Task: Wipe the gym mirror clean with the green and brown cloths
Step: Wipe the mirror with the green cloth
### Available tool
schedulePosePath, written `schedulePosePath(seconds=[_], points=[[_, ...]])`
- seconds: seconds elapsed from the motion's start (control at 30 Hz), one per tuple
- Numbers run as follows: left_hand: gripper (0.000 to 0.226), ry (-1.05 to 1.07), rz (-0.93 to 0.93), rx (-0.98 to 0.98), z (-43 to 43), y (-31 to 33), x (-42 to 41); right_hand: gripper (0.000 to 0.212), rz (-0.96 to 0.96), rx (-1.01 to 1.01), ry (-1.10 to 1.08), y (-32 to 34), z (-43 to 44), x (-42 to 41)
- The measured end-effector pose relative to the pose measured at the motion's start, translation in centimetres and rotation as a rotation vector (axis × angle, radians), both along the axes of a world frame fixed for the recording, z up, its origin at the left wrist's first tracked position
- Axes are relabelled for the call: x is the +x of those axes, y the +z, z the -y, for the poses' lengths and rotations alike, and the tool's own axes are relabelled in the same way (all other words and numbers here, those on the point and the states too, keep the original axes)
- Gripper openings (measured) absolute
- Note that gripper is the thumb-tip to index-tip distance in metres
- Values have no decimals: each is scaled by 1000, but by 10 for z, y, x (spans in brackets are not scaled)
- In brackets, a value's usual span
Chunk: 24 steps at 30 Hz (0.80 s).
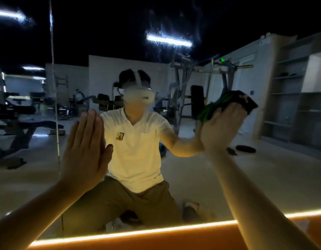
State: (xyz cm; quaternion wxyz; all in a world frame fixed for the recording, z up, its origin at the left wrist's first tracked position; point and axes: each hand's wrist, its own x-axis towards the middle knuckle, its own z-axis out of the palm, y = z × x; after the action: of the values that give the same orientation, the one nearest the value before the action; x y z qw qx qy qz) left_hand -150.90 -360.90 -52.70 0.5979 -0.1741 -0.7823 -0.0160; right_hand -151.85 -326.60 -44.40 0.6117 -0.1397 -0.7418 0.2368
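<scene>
Dim gym space fills the mirror (210, 177), which stands upright in front of the person and takes up nearly the whole view.

The left hand (85, 147) lies flat on the glass, fingers straight, together and pointing up, thumb out to the side; it holds nothing. The right hand (221, 127) is also spread flat, fingers straight and slanting up to the right, pressing both cloths against the mirror at about head height in the reflection. The green cloth (210, 109) bunches at the lower left of the bundle, next to the thumb side of the palm. The brown cloth (246, 100), very dark in this light, sticks out past the fingertips at the upper right. Together they form one long bundle running diagonally from lower left to upper right, in line with the fingers.

Between the two hands the glass reflects the kneeling person in a white polo shirt (138, 150). Behind are weight machines (183, 87), ceiling strip lights (168, 40) and grey shelving (291, 96). A vertical seam (54, 87) crosses the glass left of the left hand. Streaks smear the glass around the upper light. A glowing light strip (138, 231) runs along the mirror's bottom edge above an orange ledge (156, 242).
</scene>
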Motion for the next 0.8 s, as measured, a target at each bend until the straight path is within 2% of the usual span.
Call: schedulePosePath(seconds=[0.03, 0.1, 0.2, 0.27, 0.33, 0.4, 0.47, 0.57, 0.67, 0.73, 0.8], points=[[74, -19, 4, -6, 2, 0, 1, 65, -10, 53, 0, 3, 31, 2], [69, -85, -9, -18, 5, 3, 7, 58, -28, 335, 12, 1, 99, 4], [53, -173, -69, 9, 18, 22, 21, 61, 9, 660, 194, -7, 188, 17], [42, -211, -137, 86, 25, 44, 26, 63, 32, 909, 258, -12, 206, 24], [49, -218, -150, 149, 26, 67, 27, 61, 65, 1140, 242, -10, 183, 16], [59, -185, -115, 142, 23, 82, 24, 55, 59, 1045, 231, 3, 132, 7], [65, -117, -49, 78, 19, 85, 17, 47, 73, 761, 71, 15, 62, 1], [71, -4, -7, 7, 18, 80, 7, 64, 67, 300, -73, 21, -26, 4], [71, 14, -26, 1, 16, 80, 8, 74, 86, 16, -69, 35, -14, 6], [69, 5, -36, -4, 18, 80, 10, 76, 89, 110, -60, 46, 37, 10], [65, -4, -46, -11, 19, 84, 13, 71, 48, 386, -63, 48, 99, 9]])
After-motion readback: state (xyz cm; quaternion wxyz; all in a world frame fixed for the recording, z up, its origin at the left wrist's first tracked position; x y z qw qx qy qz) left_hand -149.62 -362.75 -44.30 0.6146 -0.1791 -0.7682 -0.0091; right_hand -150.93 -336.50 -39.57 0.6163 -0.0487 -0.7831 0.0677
